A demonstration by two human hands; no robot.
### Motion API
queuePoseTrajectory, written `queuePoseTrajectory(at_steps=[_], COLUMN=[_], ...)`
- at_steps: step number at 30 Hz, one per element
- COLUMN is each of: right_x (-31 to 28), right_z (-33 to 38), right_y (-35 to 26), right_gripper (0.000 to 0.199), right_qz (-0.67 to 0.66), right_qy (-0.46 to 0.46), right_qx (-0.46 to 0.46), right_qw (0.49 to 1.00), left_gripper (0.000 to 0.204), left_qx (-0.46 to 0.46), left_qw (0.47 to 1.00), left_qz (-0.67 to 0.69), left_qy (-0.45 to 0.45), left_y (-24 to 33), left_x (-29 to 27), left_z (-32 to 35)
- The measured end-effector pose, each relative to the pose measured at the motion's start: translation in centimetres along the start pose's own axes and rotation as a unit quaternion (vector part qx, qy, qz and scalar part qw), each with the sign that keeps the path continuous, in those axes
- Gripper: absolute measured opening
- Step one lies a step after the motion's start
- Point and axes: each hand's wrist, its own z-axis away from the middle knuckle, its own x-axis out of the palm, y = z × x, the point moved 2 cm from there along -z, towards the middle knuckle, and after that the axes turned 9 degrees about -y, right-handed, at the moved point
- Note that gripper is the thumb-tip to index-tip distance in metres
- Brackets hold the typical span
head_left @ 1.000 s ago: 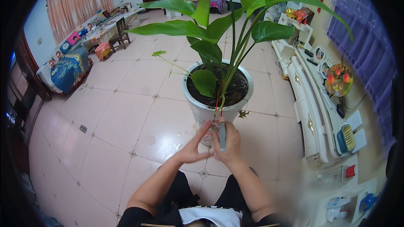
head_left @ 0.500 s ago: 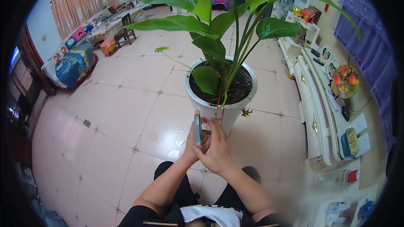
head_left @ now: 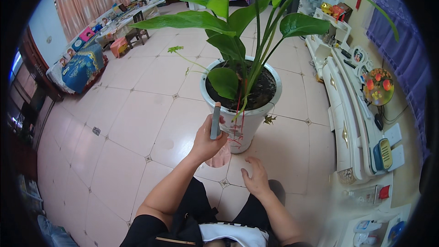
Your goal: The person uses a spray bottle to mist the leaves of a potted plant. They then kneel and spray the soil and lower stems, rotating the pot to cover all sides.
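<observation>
My left hand [head_left: 204,142] is wrapped round the neck of a spray bottle [head_left: 215,122]. The bottle has a grey trigger head with an orange nozzle tip pointing toward the plant, and its clear body shows below the fist. Lower and to the right, my right hand [head_left: 257,180] is apart from the bottle, thumb and fingers spread, holding nothing. Just beyond the bottle stands a tall white pot [head_left: 248,130] with dark soil. From it grows a plant with large green leaves [head_left: 223,83]. Red string hangs down the pot's front.
A long white cabinet [head_left: 338,123] with ornaments runs along the right wall. At the far left are a cloth-covered seat [head_left: 83,71], a small dark chair [head_left: 136,31] and a pink stool [head_left: 119,45]. My knees are close below my hands.
My right hand has come off the spray bottle and moved down to the right, opening. My left hand has lifted the bottle slightly toward the pot's rim.
</observation>
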Motion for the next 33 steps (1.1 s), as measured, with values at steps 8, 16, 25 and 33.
queuePoseTrajectory(at_steps=[8, 16, 25, 33], right_x=[-0.3, -3.8, -3.0, -2.9], right_z=[-0.3, -9.7, -13.6, -13.7], right_y=[0.3, -1.6, 0.1, 0.3], right_gripper=[0.038, 0.069, 0.089, 0.087], right_qz=[-0.009, 0.143, 0.325, 0.335], right_qy=[-0.009, 0.147, 0.073, 0.087], right_qx=[0.005, -0.103, -0.018, -0.039], right_qw=[1.000, 0.973, 0.943, 0.937], left_gripper=[0.039, 0.037, 0.035, 0.039], left_qx=[0.000, 0.015, 0.019, 0.000], left_qw=[1.000, 1.000, 1.000, 0.996], left_qz=[0.006, 0.017, -0.003, 0.003], left_qy=[-0.019, -0.015, -0.023, -0.090], left_y=[0.8, 1.8, 1.9, 0.6], left_x=[-0.6, -0.8, -2.0, -2.0], left_z=[0.5, 1.5, 0.9, -0.2])
